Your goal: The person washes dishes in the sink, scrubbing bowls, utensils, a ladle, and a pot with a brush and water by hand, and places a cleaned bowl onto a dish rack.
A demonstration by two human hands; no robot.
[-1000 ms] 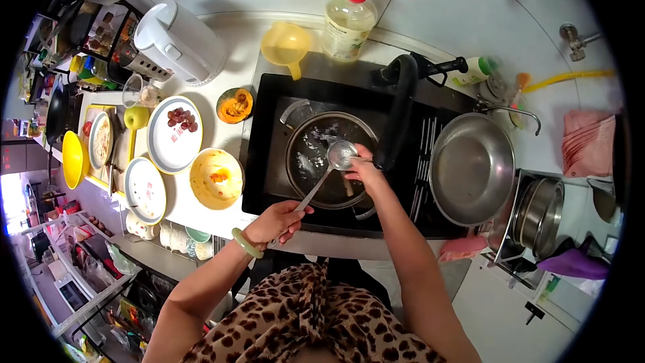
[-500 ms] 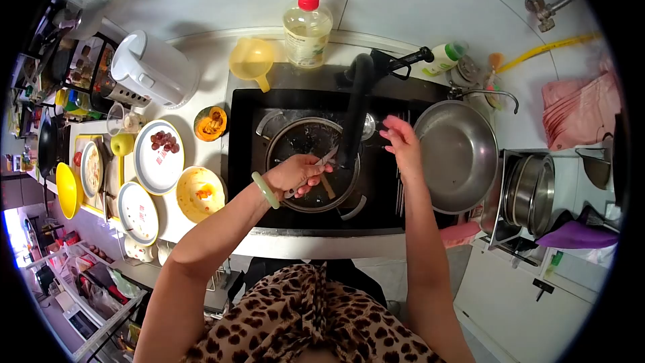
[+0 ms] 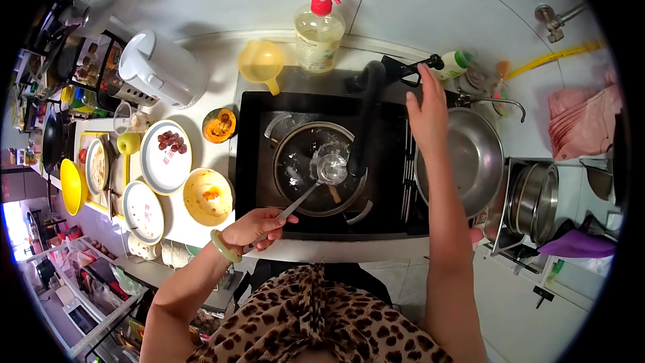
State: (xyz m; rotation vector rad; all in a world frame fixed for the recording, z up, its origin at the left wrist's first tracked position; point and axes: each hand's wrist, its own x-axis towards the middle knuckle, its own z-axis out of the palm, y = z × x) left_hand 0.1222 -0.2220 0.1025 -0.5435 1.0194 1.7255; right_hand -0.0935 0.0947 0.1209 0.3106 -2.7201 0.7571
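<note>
A long-handled metal ladle (image 3: 332,169) is held by its handle in my left hand (image 3: 255,230), which is closed round it. The ladle's bowl is under the black faucet (image 3: 368,117), over a wide pot (image 3: 289,188) with water in it. That pot stands in the black sink (image 3: 252,195). A light brown piece lies in the pot beside the ladle. My right hand (image 3: 428,109) is raised near the faucet's black lever (image 3: 420,66), fingers stretched out. Whether the fingertips touch the lever I cannot tell.
To the right sits a large steel bowl (image 3: 463,161). Behind the sink are a yellow funnel (image 3: 261,62) and a pump bottle (image 3: 318,44). At left are a plate with grapes (image 3: 166,165), a yellow bowl (image 3: 208,196), a cut pumpkin (image 3: 219,125) and a white kettle (image 3: 161,70).
My right hand has left the ladle's bowl and risen to the faucet lever. My left hand still holds the ladle, drawn back toward the lower left; its bowl is now under the faucet.
</note>
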